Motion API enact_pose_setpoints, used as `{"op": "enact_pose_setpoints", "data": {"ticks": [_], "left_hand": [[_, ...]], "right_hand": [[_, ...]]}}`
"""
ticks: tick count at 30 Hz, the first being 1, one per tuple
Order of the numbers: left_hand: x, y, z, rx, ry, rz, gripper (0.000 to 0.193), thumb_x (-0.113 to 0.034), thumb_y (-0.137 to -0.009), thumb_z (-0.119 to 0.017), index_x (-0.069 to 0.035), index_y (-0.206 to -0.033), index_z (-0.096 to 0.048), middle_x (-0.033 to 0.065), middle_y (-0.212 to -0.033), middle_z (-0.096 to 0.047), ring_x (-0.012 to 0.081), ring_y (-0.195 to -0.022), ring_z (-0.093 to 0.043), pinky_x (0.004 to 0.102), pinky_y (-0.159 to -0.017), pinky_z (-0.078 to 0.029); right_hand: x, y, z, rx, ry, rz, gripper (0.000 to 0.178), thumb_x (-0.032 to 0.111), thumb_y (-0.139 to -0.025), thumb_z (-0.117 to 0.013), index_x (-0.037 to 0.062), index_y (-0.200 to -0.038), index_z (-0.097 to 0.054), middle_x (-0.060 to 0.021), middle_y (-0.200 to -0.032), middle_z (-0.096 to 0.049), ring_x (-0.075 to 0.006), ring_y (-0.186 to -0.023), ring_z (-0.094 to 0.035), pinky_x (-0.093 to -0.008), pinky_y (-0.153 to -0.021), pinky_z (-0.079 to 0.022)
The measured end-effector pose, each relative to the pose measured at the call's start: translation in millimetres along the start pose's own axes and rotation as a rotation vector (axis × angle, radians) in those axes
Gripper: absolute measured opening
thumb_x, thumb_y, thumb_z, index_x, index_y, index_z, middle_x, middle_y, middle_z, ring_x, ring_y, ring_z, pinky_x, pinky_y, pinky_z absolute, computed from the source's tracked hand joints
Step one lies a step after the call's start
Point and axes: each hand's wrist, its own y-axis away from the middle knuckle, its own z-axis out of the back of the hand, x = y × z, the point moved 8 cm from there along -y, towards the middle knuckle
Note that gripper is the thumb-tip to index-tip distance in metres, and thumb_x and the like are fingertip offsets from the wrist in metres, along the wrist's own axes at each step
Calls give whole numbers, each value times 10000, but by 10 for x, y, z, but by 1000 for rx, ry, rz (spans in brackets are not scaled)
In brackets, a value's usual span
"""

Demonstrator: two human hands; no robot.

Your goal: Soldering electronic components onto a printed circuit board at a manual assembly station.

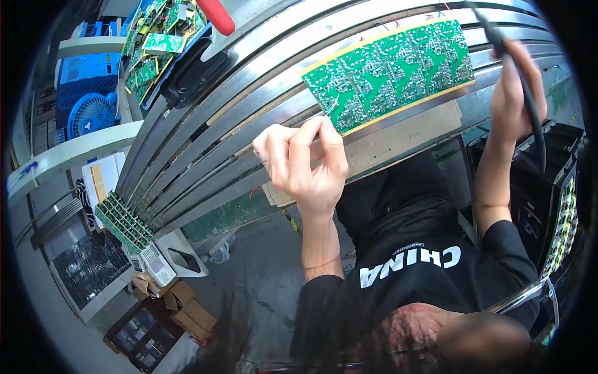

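A green circuit board panel (pixel 392 75) with yellow edge strips lies across the metal rails (pixel 249 118), its solder joints facing up. My left hand (pixel 305 159) is at its near left corner, thumb and forefinger pinched on a thin silvery wire (pixel 331 107) whose end is over the board. Past the panel's right end, my right hand (pixel 514 93) is raised and closed around a dark soldering iron (pixel 494 34). Its black cable (pixel 537 134) loops down beside the wrist. The iron's tip is blurred near the top edge, away from the board.
Several loose boards (pixel 165 42) fill a bin at the upper left, near a red handle (pixel 217 15) and a blue fan (pixel 93 115). Stacked green boards (pixel 124 222) stand at the rails' left end. Black crates (pixel 539 193) stand right of my body. Cardboard boxes (pixel 193 315) lie on the floor.
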Motion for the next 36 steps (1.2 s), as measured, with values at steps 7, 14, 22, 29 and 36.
{"op": "enact_pose_setpoints", "data": {"ticks": [7, 14, 22, 29, 36], "left_hand": [[34, -43, -113, -45, 48, 3, 182, 41, -772, -737, -84, -900, -710, 7, -816, -521, 199, -780, -469, 339, -761, -410], [40, 12, -156, -59, -3, -44, 194, 26, -767, -734, -104, -909, -711, 5, -821, -518, 202, -779, -476, 349, -783, -416], [8, 11, -183, -55, -79, -93, 185, -7, -771, -739, -124, -913, -711, 2, -830, -515, 205, -777, -483, 366, -808, -417], [48, 57, -157, -106, -49, -29, 184, 4, -800, -766, -116, -935, -730, 3, -829, -516, 195, -746, -479, 348, -769, -427], [141, 120, -66, -194, 106, 101, 190, 14, -827, -797, -94, -976, -748, 1, -817, -517, 176, -704, -468, 317, -712, -430]], "right_hand": [[376, 583, -486, 484, -543, -89, 285, 103, -839, -590, -21, -1061, -721, -122, -778, -687, -241, -698, -578, -399, -778, -484], [440, 671, -688, 539, -476, -17, 227, 129, -854, -649, 5, -1024, -734, -101, -785, -691, -229, -693, -603, -404, -805, -479], [478, 665, -720, 576, -426, 53, 198, 126, -844, -680, 19, -999, -740, -81, -793, -691, -219, -701, -625, -417, -837, -479], [506, 638, -722, 569, -410, 62, 198, 120, -827, -685, 18, -988, -740, -75, -794, -693, -221, -693, -621, -419, -829, -485], [494, 602, -718, 573, -448, 23, 205, 113, -817, -684, 11, -985, -738, -92, -789, -689, -225, -680, -611, -422, -805, -491]]}}
